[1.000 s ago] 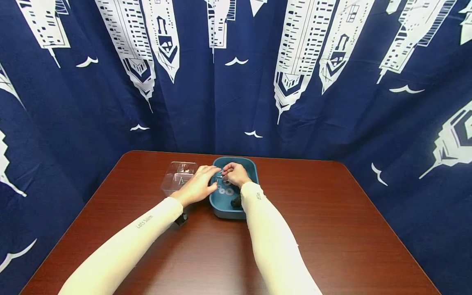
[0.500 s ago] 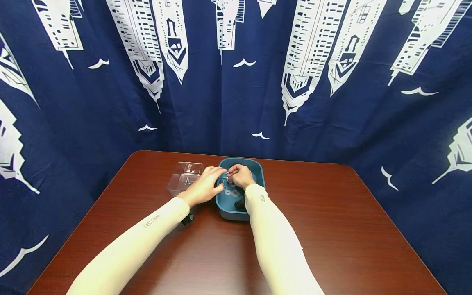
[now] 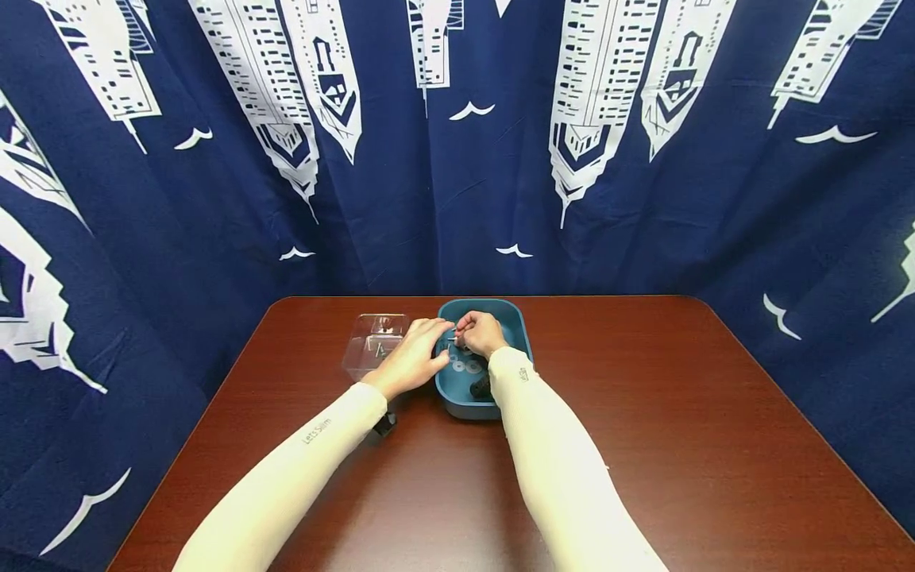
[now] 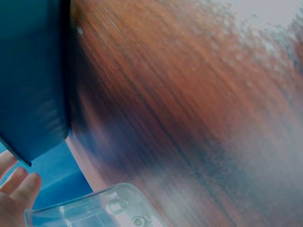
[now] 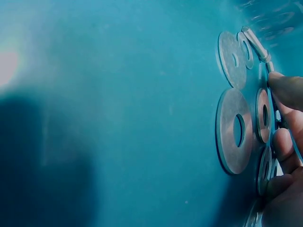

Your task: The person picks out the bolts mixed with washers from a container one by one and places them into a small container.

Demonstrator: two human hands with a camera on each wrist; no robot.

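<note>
My left hand [image 3: 415,357] reaches over the left side of a blue bin [image 3: 466,411], fingers extended and thumb apart. Its fingertips [image 4: 29,187] also appear at the left edge of the left wrist view. Inside the bin, my right hand [image 3: 483,334] has its fingers bent, and the thumb and fingers seem to pinch a thin metal bolt [image 5: 270,67], mostly hidden by them. Just beyond the thumb lies a silver metal rod [image 5: 256,44]. Several flat washers rest near that hand, among them a large one [image 5: 227,142] and a smaller one [image 5: 263,116].
A clear plastic divided box [image 3: 357,361] stands left of the bin, with small metal pieces [image 3: 381,349] in it. A black object [image 3: 480,388] lies in the bin near my right wrist. The brown table [image 3: 679,445] meets a blue printed curtain [image 3: 472,199] behind.
The head view has shifted slightly, so bin and hands sit further right in the picture. Both hands keep nearly the same place over the bin, with only small finger movement.
</note>
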